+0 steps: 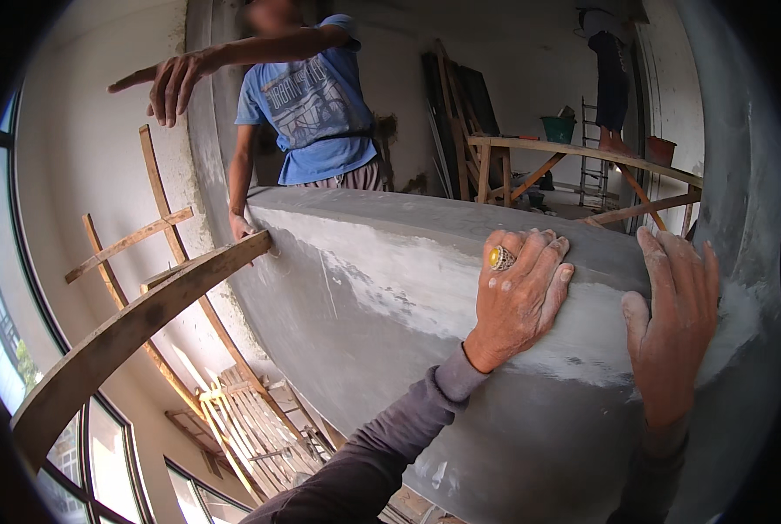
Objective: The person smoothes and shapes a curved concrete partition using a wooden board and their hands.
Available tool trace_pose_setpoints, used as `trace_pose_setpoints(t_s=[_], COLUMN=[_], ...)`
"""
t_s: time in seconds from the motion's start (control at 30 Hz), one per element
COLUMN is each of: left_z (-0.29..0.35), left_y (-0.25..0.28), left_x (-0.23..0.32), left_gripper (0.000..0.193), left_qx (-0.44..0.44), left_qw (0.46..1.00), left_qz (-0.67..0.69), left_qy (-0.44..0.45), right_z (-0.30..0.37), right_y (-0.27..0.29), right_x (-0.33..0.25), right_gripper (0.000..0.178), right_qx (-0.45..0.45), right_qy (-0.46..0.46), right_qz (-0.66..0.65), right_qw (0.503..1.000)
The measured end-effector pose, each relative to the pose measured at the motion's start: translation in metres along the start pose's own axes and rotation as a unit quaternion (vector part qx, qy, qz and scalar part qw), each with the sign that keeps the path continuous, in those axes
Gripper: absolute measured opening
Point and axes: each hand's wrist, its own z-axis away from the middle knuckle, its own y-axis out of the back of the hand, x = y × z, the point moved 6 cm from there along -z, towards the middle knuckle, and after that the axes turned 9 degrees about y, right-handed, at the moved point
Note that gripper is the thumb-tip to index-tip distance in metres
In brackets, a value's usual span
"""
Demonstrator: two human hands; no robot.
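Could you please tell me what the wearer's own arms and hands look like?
Both hands are bare, without gloves, and their fingers carry whitish dust. The left hand wears a chunky ring with an oval yellow stone in an ornate silver-coloured setting. The left sleeve is dark purplish grey with a paler cuff; the right sleeve looks dark, its details lost in shadow.

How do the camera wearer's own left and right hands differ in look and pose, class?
The left hand wears a ring with a yellow stone; no ring shows on the right hand. The left hand's thumb lies close alongside its fingers, while the right hand's thumb stands well apart from its fingers. Both hands are ungloved, show their backs, and carry pale dust.
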Motion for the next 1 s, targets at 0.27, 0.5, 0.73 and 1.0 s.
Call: trace_pose_setpoints(t_s=[0.27,0.5,0.73,1.0], left_z=[0.004,0.002,0.006,0.019], left_y=[-0.008,-0.006,-0.009,0.032], left_x=[0.001,0.002,-0.003,-0.003], left_gripper=[0.025,0.028,0.033,0.04], left_qx=[-0.011,-0.011,-0.02,-0.003], left_qw=[1.0,1.0,0.999,0.999], left_qz=[0.008,0.012,0.027,0.046], left_qy=[0.009,0.008,-0.005,-0.002], right_z=[0.022,0.023,0.037,0.044], right_y=[-0.034,-0.034,-0.042,-0.054], right_x=[0.018,0.019,0.029,0.051], right_gripper=[0.045,0.044,0.045,0.04], right_qx=[0.018,0.029,-0.001,-0.015], right_qy=[-0.013,-0.008,-0.004,0.016], right_qz=[-0.006,-0.008,0.015,0.014], right_qw=[1.0,1.0,1.0,1.0])
